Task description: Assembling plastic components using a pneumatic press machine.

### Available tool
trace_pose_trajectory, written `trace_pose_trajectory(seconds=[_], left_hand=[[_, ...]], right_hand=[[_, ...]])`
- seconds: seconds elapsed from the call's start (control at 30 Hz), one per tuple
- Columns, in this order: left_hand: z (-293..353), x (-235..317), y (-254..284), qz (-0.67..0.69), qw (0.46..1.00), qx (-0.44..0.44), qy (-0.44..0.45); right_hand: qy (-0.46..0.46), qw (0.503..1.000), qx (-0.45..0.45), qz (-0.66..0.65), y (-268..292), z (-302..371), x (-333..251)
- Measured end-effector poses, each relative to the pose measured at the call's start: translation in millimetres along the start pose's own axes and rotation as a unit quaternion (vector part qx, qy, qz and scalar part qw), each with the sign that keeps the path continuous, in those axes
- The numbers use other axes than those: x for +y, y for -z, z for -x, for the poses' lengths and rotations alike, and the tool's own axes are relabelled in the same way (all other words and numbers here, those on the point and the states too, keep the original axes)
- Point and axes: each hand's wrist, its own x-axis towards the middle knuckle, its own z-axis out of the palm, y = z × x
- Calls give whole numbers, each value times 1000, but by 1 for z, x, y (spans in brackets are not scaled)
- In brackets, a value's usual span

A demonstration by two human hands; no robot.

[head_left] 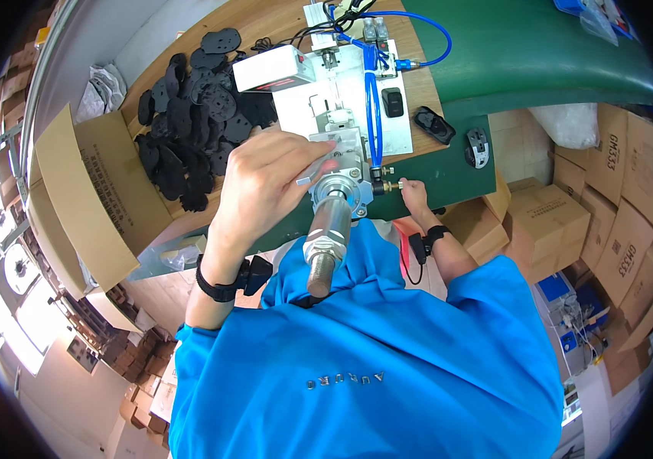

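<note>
A small pneumatic press (341, 115) stands on a white base on the wooden table (265, 23). Its silver cylinder (328, 237) points toward me. My left hand (265, 183) is raised at the press, with fingers laid over its metal block (338, 141) and the thumb beneath. Whatever is under the palm is hidden. My right hand (415, 196) sits at the table's front edge, its fingertips pinched on a brass fitting (394, 185) beside the cylinder. Both wrists wear black bands.
A heap of flat black parts (188, 122) covers the table's left side. A white box with a red front (273, 70), blue air hoses (372, 99) and three black pieces (433, 124) lie around the press. Cardboard boxes (609, 191) stack at right, an open carton (89, 191) at left.
</note>
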Motion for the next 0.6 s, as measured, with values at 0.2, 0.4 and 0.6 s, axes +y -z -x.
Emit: trace_pose_trajectory(seconds=[0.2, 0.4, 0.6], left_hand=[[0, 4, 7, -5, 1000, -30, 3], [2, 0, 3, 3, 1000, -14, -12], [3, -3, 3, 25, 999, -29, -9]], right_hand=[[-12, 1000, -4, -6, 1, -5, 9], [-5, 1000, -7, -11, 1, -8, 16], [5, 1000, -7, -1, 2, -4, 10]])
